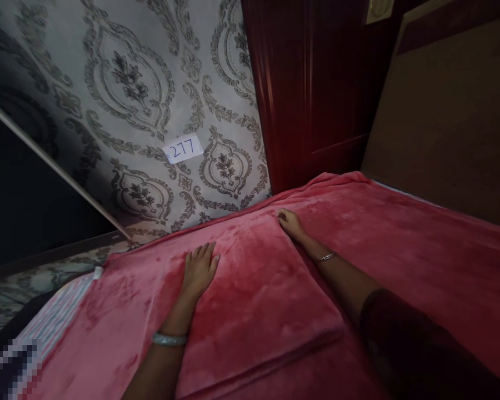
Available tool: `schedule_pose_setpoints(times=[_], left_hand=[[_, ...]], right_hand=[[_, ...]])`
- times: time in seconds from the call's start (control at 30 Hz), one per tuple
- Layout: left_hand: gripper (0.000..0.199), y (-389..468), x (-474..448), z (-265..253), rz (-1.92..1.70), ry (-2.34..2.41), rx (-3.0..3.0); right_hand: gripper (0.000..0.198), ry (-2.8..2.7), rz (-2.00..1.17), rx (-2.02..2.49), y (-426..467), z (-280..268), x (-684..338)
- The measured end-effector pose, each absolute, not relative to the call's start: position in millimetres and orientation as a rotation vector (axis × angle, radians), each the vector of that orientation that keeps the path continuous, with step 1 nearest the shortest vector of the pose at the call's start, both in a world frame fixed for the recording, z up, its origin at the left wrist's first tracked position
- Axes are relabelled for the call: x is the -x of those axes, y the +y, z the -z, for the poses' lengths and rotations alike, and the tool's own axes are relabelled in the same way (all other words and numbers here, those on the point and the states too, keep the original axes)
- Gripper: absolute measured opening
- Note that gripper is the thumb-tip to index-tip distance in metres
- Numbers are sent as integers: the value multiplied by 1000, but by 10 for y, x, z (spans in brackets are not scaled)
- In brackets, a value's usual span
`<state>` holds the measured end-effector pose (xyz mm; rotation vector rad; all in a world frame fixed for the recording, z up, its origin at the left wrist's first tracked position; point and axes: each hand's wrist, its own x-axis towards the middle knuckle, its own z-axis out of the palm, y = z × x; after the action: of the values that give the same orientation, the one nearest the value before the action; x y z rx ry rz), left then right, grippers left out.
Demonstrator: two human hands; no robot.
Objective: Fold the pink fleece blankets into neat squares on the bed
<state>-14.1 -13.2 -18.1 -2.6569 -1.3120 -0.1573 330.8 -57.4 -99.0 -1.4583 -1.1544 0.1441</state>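
Left hand (200,269) lies flat, fingers spread, on the red blanket (400,250) over a pillow; right hand (289,222), fingers curled, grips the blanket at the pillow's far corner.

1. Head camera sits above the bed, looking forward and down along both forearms.
2. It faces the patterned wallpaper (150,94) and dark red door (312,83), tilted.
3. Close in: the pink blanket (420,250) fills the lower frame.
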Motion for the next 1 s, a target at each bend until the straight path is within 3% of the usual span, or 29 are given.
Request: schedule_pose_setpoints(times=[0.27,0.47,0.63,1.0], left_hand=[[50,-177,92,175,165,-1293,2613],[52,-229,90,192,226,-1263,2621],[53,-198,131,238,286,-1338,2677],[59,53,738,168,170,-1660,2694]], right_hand=[[41,-1235,-129,1610,-838,569,-3090],[69,-1735,18,1803,-1263,475,-2260],[66,-1801,202,2021,-1585,706,-1988],[65,-1853,156,2020,-1581,799,-2149]])
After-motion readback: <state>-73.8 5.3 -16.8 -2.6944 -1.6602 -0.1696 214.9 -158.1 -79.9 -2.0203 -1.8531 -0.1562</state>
